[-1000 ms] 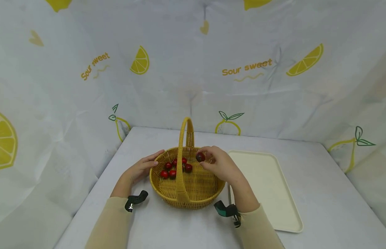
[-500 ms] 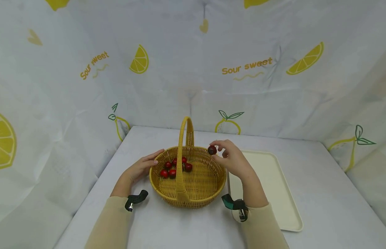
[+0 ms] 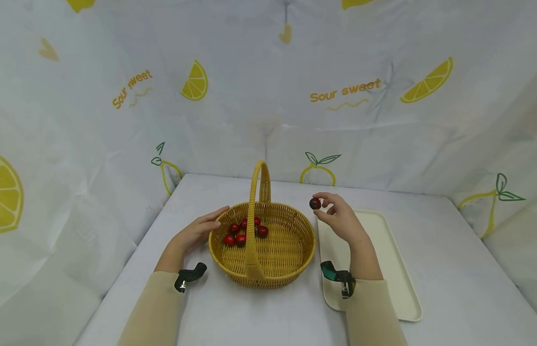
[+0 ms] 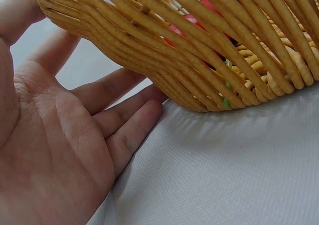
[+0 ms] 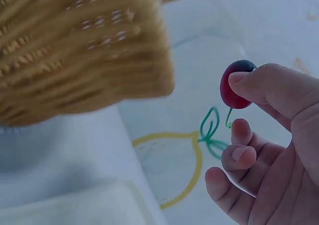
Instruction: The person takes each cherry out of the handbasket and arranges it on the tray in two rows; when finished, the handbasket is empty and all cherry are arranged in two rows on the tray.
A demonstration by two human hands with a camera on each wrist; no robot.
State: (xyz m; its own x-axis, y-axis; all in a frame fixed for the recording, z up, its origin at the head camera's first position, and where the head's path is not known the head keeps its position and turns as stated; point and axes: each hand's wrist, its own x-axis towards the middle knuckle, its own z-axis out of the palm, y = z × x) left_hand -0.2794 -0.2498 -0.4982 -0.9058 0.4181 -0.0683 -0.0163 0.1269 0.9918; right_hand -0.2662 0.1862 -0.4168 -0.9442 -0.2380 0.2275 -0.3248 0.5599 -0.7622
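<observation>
In the head view, my right hand (image 3: 343, 223) pinches a dark red cherry (image 3: 315, 203) between thumb and fingers, in the air past the basket's right rim. A short green stem hangs from this cherry in the right wrist view, where the other fingers are loosely bent below it. My left hand (image 3: 194, 235) rests against the left side of the yellow wicker basket (image 3: 310, 247). Its thumb lies over the rim, and its straight fingers touch the outer wall (image 4: 164, 60). Several red cherries (image 3: 263, 231) lie in the left part of the basket, some behind the handle.
A cream rectangular tray (image 3: 382, 254) lies to the right of the basket, partly under my right forearm. The basket's tall arched handle (image 3: 251, 226) stands up across its middle. A white cloth with lemon prints (image 3: 268, 110) hangs behind the table.
My right hand has carried the cherry rightward from over the basket to beyond its right rim. The left hand and the basket have stayed in place.
</observation>
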